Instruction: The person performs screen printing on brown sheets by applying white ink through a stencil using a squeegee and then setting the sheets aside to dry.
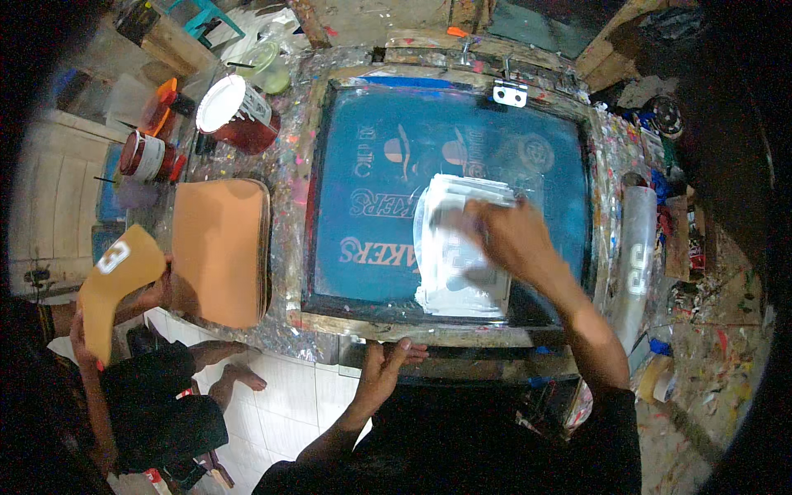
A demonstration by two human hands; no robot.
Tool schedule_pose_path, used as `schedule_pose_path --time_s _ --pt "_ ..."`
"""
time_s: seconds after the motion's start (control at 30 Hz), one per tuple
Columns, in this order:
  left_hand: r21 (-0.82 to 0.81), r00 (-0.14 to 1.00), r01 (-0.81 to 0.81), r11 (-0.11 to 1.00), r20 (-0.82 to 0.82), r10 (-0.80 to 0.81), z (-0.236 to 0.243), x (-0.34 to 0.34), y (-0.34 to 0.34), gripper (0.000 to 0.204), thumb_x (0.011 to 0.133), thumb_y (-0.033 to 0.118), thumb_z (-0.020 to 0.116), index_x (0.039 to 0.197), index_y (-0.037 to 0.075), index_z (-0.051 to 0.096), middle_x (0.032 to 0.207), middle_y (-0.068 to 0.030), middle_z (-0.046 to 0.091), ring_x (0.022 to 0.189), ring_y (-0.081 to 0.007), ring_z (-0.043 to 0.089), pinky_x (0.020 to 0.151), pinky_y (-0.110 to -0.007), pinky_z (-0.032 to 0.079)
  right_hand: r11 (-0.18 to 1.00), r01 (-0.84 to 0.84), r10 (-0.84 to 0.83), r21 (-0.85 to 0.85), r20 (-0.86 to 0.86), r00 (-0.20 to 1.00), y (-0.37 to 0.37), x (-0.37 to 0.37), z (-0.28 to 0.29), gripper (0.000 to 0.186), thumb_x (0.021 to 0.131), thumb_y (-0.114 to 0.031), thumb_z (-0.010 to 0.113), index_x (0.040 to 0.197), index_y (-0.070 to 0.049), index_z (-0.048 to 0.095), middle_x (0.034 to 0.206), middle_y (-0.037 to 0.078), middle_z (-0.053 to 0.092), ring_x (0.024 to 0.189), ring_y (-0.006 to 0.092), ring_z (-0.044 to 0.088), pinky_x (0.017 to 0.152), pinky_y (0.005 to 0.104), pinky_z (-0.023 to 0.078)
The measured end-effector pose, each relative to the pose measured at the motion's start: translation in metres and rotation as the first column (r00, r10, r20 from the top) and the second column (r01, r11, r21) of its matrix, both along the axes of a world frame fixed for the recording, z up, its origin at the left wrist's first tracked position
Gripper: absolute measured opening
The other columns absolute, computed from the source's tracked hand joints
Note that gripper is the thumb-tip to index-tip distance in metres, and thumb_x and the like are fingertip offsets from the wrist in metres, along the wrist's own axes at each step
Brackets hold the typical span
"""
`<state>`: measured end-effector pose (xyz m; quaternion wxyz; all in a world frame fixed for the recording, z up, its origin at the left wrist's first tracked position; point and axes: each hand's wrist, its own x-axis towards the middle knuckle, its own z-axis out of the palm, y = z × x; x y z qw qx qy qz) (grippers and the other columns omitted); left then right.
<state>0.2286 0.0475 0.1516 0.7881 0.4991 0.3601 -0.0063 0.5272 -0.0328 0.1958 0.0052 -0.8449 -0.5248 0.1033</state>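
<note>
A screen-printing frame (462, 334) with blue mesh (388, 289) lies flat before me. Printed lettering and hat-shaped figures show in the mesh. Thick white ink (462, 297) covers a patch right of its middle. Over that patch my right hand (516, 239) is closed, its fingers blurred by motion; I cannot make out what they grip. At the frame's near edge, my left hand (388, 367) has its fingers apart and touches the edge. A hinge clamp (510, 93) sits on the far side of the frame.
Left of the frame lie a stack of tan sheets (219, 252), a white-smeared tub (239, 115) and a red jar (148, 157). Another person's hands hold a tan curved piece (124, 268) with a white mark. A clear roll (637, 256) stands along the right side.
</note>
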Motion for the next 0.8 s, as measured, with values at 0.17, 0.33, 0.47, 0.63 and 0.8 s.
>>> schedule_pose_path --time_s 0.17,0.33,0.47,0.63,0.8 --pt "-0.009 0.997 -0.065 0.998 -0.033 0.065 0.013 0.005 -0.002 0.030 0.104 0.018 0.049 0.118 -0.008 0.051 0.101 -0.0221 0.068 0.093 -0.0282 0.070 0.082 -0.037 0.059 0.980 0.008 -0.027 0.200 0.090 0.996 0.004 0.015 -0.006 0.037 0.089 -0.030 0.062 0.120 -0.013 0.051 0.098 0.018 0.068 0.081 0.0330 0.069 0.097 0.0557 0.044" --pt "0.016 0.998 -0.066 0.998 0.017 0.065 0.004 0.000 -0.004 0.029 0.103 0.017 0.050 0.116 -0.010 0.051 0.100 -0.0223 0.068 0.089 -0.0277 0.071 0.080 -0.038 0.059 0.989 0.052 -0.048 0.138 -0.033 0.998 -0.042 -0.079 0.000 0.023 0.091 -0.017 0.051 0.113 -0.012 0.054 0.112 0.028 0.065 0.091 0.0339 0.071 0.098 0.0531 0.046" --pt "0.088 0.994 -0.076 0.993 0.081 0.069 -0.009 -0.005 -0.009 0.031 0.102 0.018 0.053 0.115 -0.010 0.049 0.098 -0.0225 0.068 0.085 -0.0274 0.071 0.075 -0.038 0.060 0.993 0.034 -0.031 0.109 -0.031 0.999 -0.063 -0.125 0.003 0.022 0.091 -0.020 0.053 0.111 -0.009 0.054 0.109 0.027 0.066 0.092 0.0349 0.071 0.098 0.0558 0.045" --pt "0.116 0.956 -0.109 0.987 0.285 0.072 -0.026 -0.005 -0.007 0.034 0.102 0.018 0.054 0.117 -0.010 0.042 0.095 -0.0228 0.068 0.082 -0.0268 0.071 0.072 -0.037 0.059 0.982 0.026 -0.030 0.189 0.021 0.999 -0.065 -0.134 0.027 0.040 0.089 -0.036 0.066 0.112 -0.005 0.057 0.093 0.017 0.064 0.091 0.0333 0.066 0.101 0.0638 0.033" --pt "0.133 0.927 -0.102 0.986 0.373 0.045 -0.004 -0.002 -0.006 0.032 0.101 0.014 0.053 0.117 -0.008 0.036 0.091 -0.0231 0.067 0.079 -0.0266 0.070 0.070 -0.037 0.059 0.841 0.132 -0.320 0.525 0.286 0.903 -0.063 -0.156 0.028 0.049 0.081 -0.050 0.070 0.096 -0.005 0.059 0.087 0.010 0.057 0.084 0.0259 0.056 0.099 0.0582 0.030"
